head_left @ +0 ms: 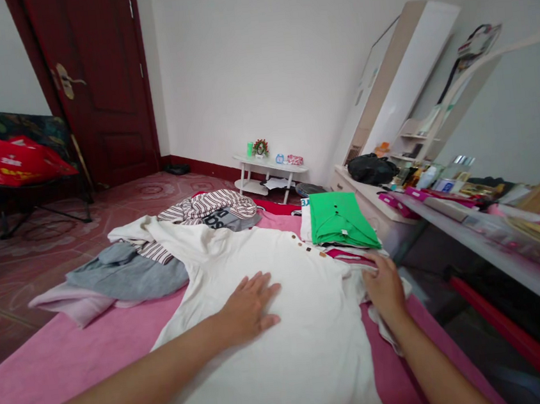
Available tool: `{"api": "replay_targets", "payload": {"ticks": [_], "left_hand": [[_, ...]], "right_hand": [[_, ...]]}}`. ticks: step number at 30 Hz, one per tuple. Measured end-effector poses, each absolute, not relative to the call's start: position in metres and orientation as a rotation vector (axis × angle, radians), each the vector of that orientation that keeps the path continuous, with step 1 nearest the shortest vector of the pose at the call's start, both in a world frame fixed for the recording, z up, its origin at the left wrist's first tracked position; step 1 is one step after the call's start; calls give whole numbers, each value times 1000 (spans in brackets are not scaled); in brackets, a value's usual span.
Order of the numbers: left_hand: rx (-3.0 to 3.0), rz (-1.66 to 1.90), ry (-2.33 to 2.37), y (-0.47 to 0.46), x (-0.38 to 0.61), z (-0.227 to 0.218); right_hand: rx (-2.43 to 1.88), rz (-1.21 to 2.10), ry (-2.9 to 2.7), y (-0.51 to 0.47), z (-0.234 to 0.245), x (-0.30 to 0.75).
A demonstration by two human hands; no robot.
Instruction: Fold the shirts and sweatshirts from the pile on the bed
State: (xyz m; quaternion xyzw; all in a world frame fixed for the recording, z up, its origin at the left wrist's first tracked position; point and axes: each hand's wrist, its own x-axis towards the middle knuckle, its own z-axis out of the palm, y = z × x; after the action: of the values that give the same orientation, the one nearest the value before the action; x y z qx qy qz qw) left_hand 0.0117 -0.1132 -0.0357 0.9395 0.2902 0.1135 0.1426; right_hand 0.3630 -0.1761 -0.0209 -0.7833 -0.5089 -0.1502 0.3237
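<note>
As the head view looks down past two bare arms, the left grip lies flat on the middle of a white shirt. Its fingers are stretched out, a bit apart, and it holds nothing. It looks like it is pressing down, maybe to make the cloth smooth and stop it from sliding.

The right grip is at the edge of the shirt, by the sleeve on that side. Its fingers bend down to the cloth. They may be pinching it, but I cannot tell, because the hand hides that spot.

The shirt lies spread out under both hands on a pink cover. Its neck, with small buttons, is just beyond the left grip. It is probably laid wide so that both hands can reach it.

Just beyond the right grip, a green folded garment sits on a pile, maybe stacked there to stay neat. Ahead and to the left of the left grip, grey clothes and striped clothes lie in a loose heap, perhaps to the side so the shirt has room. Farther right of the right grip, a table carries bottles and other small things.
</note>
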Motion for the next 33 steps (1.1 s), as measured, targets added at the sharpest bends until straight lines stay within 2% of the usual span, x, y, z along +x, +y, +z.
{"api": "replay_targets", "payload": {"ticks": [4, 7, 13, 15, 18, 22, 26, 33], "left_hand": [[2755, 331, 909, -102, 22, -54], [2756, 332, 916, -104, 19, -53], [2752, 325, 947, -107, 20, -48], [2755, 320, 945, -106, 20, -49], [2746, 336, 940, -106, 20, -50], [2736, 346, 917, -106, 18, -48], [2730, 361, 876, -103, 13, -48], [2610, 446, 780, -92, -5, -44]], "right_hand": [[-2357, -136, -1494, -151, -34, 373], [-2403, -28, -1576, -147, -38, 401], [-2702, -300, -1423, -159, -26, 415], [-2647, -466, -1505, -154, -19, 391], [-2277, -596, -1694, -134, -13, 335], [-1886, -245, -1958, -103, -28, 254], [-2002, 18, -2069, -90, -58, 212], [-2054, 24, -2058, -92, -67, 217]]}}
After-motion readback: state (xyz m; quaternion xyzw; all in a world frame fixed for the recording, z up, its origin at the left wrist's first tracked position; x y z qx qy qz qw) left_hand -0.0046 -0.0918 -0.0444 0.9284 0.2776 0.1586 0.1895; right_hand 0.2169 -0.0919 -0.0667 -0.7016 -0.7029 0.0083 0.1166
